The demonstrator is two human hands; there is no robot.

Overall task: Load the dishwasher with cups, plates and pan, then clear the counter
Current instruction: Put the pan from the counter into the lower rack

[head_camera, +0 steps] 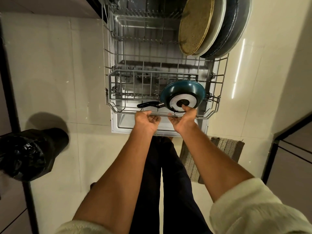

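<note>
The floor [50, 65] is of large, pale, glossy tiles, and a bright strip of light reflects on it at the right. On this floor, at the near right, lies a woven rug [219, 152] with a herringbone pattern and a fringed edge. At the left stands a round bin [32, 154] lined with a shiny, wrinkled black plastic bag.

In the middle the dishwasher is open, its metal door [126, 122] folded down flat, and the lower rack [152, 78] of grey coated wire is pulled out over it. At the far right of the rack, three round plates stand on edge, close side by side: a speckled tan plate [195, 26], a white plate [217, 27] and a dark blue plate [236, 26].

The pan [183, 96] is in the near right corner of the rack, tilted on its side so that its bottom faces the person. Its body is smooth teal enamel; the base is a flat silver disc with a dark centre. Its black handle [148, 104] points to the left, along the near edge of the rack.

The left hand [147, 120] curls its fingers around the front wire rail of the rack and grips it. The right hand [184, 118] grips the same rail just beside it, and its thumb rests on the silver base of the pan. Both forearms are bare, with cream fleecy sleeves [253, 208] pushed up.
</note>
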